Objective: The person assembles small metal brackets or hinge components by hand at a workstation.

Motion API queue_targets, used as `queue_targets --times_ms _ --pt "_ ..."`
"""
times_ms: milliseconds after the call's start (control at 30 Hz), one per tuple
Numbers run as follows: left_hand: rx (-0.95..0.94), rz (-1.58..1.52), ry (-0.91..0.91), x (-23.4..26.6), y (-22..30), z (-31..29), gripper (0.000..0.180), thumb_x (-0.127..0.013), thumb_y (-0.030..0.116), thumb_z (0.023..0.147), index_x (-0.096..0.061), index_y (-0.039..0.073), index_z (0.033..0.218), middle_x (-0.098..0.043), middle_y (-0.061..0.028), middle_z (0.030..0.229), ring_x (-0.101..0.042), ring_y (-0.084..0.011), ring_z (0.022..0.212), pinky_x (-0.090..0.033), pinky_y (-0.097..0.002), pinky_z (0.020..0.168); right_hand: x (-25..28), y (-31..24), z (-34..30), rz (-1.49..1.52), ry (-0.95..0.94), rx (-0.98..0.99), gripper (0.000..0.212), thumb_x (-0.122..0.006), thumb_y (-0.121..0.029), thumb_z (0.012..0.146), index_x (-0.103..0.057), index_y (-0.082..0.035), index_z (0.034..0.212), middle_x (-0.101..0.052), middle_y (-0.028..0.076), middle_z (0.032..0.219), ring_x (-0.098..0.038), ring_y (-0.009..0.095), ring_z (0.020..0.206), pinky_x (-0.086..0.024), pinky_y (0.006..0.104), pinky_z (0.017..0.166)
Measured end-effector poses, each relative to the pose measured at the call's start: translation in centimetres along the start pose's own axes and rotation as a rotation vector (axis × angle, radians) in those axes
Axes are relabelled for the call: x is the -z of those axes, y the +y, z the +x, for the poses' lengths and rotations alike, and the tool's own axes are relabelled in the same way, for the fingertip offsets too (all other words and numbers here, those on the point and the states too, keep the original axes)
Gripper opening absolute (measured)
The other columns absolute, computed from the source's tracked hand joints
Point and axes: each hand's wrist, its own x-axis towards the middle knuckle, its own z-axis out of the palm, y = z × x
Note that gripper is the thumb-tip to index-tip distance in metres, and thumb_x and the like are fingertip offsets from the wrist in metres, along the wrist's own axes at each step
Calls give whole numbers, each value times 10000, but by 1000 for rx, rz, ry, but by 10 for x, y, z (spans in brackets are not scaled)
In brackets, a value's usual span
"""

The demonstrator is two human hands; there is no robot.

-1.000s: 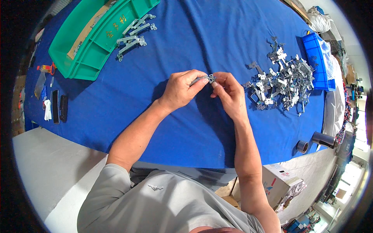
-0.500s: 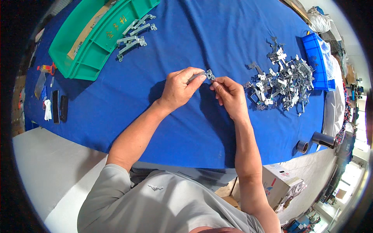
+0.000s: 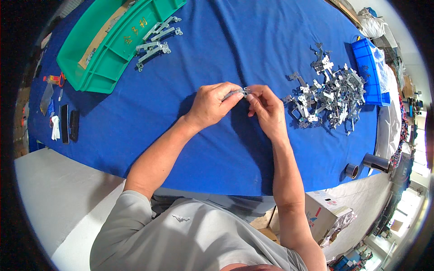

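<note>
Over the middle of the blue cloth, my left hand (image 3: 212, 101) is closed on a small grey metal bracket (image 3: 245, 91), pinching it between thumb and fingers. The bracket's holed end sticks out toward my right hand (image 3: 267, 108), whose thumb and fingertips are closed on that end. Most of the bracket is hidden behind my fingers. To the right lies a tangled pile of metal brackets (image 3: 332, 97), close to my right hand. Several long metal brackets (image 3: 156, 47) lie apart at the far left, beside a green bin.
The green plastic bin (image 3: 101, 74) stands far left, with cardboard and metal parts inside. A blue crate (image 3: 371, 74) is behind the pile. Two dark cylinders (image 3: 376, 162) lie near the right edge. Black strips (image 3: 65, 124) and small tools lie at the left.
My right hand's fingers have shifted up and over the bracket's holed end, slightly blurred. The bracket has tilted flatter. My left hand has barely moved.
</note>
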Motion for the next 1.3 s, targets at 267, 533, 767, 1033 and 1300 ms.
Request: queue_targets --times_ms 267,533,767,1033,1300 --pt "-39 -5 62 -2 -1 1 158 -695 125 932 -702 -6 1020 -730 -105 843 -695 -133 746 -532 -290 639 3 -8 -1 137 209 94 124 -617 -129 990 -656 -11 983 -637 10 796 -538 61 630 -441 221 551" --pt "50 -35 74 0 0 0 159 -696 117 938 -701 -5 1040 -718 -72 805 -630 -74 702 -504 -261 615 8 -6 -1 -58 -58 -139 187 -619 -160 992 -680 3 1061 -680 15 838 -567 63 645 -454 229 526" --pt "55 -25 22 2 7 2 166 -695 133 938 -699 -4 1032 -710 -70 798 -623 -71 686 -498 -257 604 0 -6 -1 58 17 -31 157 -634 -126 981 -658 11 1053 -641 22 795 -571 75 656 -482 238 547" --pt "-90 3 33 -4 -2 1 159 -698 128 928 -700 -7 1012 -726 -113 842 -684 -141 715 -524 -290 629 2 3 0 -134 147 257 85 -619 -93 986 -636 -21 1028 -573 -6 840 -518 61 667 -434 225 559" --pt "27 -27 105 1 0 -1 157 -705 124 927 -706 0 1025 -732 -101 849 -671 -113 728 -525 -275 640 7 -11 -1 -5 -12 -140 168 -607 -163 1001 -665 -9 1036 -668 4 821 -540 47 635 -427 209 526"
